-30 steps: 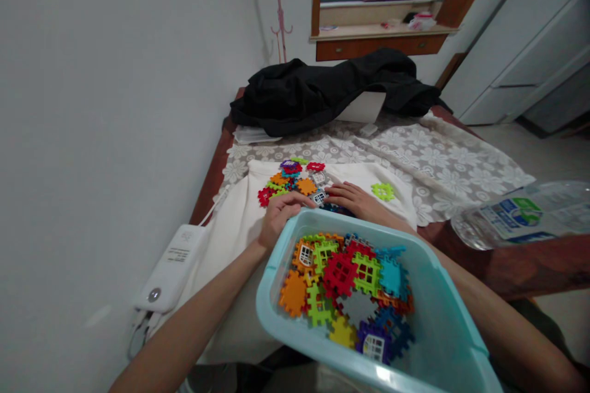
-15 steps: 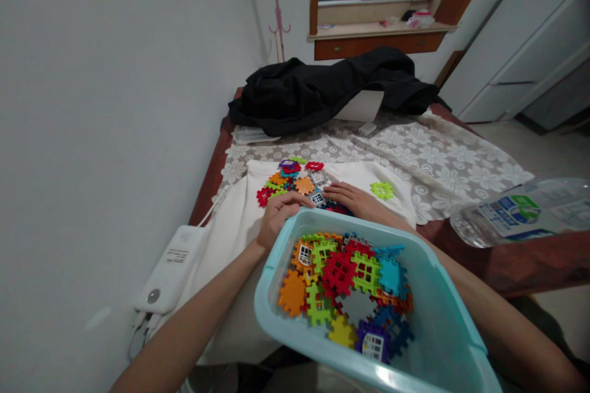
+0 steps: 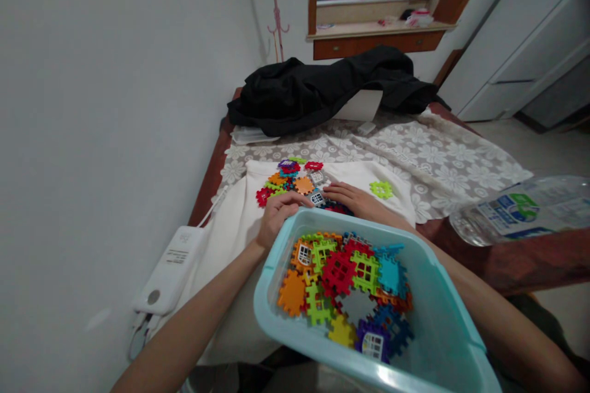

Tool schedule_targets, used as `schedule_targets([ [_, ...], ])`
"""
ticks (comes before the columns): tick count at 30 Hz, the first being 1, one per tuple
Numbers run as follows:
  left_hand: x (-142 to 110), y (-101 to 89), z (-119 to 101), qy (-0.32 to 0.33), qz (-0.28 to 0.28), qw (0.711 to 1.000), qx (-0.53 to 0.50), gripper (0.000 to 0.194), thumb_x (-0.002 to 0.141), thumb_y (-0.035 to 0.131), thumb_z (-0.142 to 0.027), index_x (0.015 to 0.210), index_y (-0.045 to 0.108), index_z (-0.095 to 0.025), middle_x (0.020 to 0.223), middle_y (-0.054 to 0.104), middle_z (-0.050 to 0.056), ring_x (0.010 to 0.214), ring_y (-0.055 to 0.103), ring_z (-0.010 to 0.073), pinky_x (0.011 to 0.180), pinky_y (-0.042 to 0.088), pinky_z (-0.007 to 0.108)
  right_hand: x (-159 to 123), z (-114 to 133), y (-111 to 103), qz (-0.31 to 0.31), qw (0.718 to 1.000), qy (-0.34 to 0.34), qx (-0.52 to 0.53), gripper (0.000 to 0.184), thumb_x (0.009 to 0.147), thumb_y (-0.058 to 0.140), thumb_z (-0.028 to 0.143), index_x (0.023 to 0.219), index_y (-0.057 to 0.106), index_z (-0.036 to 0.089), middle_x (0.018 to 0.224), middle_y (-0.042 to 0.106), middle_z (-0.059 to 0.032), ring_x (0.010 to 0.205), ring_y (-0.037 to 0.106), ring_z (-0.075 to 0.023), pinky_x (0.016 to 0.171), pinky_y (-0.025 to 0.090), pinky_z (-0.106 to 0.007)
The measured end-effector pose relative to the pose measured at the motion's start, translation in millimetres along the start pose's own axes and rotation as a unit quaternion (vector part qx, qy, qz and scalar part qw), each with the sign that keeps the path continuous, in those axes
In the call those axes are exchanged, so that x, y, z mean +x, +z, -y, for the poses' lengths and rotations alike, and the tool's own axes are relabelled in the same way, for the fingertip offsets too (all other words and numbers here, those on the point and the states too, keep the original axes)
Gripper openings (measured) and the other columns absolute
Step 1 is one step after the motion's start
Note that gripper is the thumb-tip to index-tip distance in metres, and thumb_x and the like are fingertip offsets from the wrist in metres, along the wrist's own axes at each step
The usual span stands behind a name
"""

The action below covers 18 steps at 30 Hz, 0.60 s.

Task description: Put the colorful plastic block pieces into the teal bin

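A light blue plastic bin [image 3: 442,295] stands in front of me, tilted in view, with colourful toothed building tiles [image 3: 341,273] inside. Past its far rim, more such tiles [image 3: 304,185] lie heaped on a white cloth. My left hand [image 3: 280,215] rests at the heap's near left, by the bin's far left corner; its fingers are loosely bent and point right, with no tile seen in them. My right hand [image 3: 353,199] lies on the heap's right side, fingers stretched out flat towards the left. The bin's rim hides part of both the near tiles and my right hand.
One green tile [image 3: 381,190] lies apart on the white cloth [image 3: 230,245]. A large clear bottle [image 3: 520,209] lies at the right edge. A white power device [image 3: 173,267] with cables is at the left by the wall. Black fabric [image 3: 322,86] covers the table's far end.
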<state>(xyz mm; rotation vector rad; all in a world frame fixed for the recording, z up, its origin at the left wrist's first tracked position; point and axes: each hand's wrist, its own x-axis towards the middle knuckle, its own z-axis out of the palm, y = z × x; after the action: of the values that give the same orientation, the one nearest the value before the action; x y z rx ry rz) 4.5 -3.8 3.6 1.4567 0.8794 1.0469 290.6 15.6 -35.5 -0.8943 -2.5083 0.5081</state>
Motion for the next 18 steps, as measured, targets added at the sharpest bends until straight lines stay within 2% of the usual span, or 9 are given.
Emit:
schedule_targets([
  [6, -0.5, 1.0, -1.8, -0.004, 0.000, 1.000, -0.005, 0.027, 0.080, 0.062, -0.032, 0.089, 0.082, -0.017, 0.087, 0.079, 0.007, 0.081, 0.066, 0.0219, 0.073, 0.047, 0.031, 0.1, -1.0, -0.2, -0.002, 1.000, 0.001, 0.014, 0.070, 0.097, 0.074, 0.038, 0.161, 0.045, 0.035, 0.163, 0.053, -0.0076, 0.153, 0.046, -0.0301, 0.128, 0.039, -0.058],
  [18, 0.3, 1.6, -1.8, -0.006, -0.002, 1.000, 0.006, 0.027, 0.081, 0.061, -0.034, 0.089, 0.081, -0.017, 0.086, 0.078, 0.007, 0.081, 0.067, 0.0225, 0.074, 0.049, 0.032, -0.1, -1.8, -0.5, -0.006, 1.000, 0.003, 0.019, 0.071, 0.096, 0.075, 0.038, 0.160, 0.046, 0.035, 0.163, 0.053, -0.0063, 0.153, 0.046, -0.0293, 0.128, 0.039, -0.058],
])
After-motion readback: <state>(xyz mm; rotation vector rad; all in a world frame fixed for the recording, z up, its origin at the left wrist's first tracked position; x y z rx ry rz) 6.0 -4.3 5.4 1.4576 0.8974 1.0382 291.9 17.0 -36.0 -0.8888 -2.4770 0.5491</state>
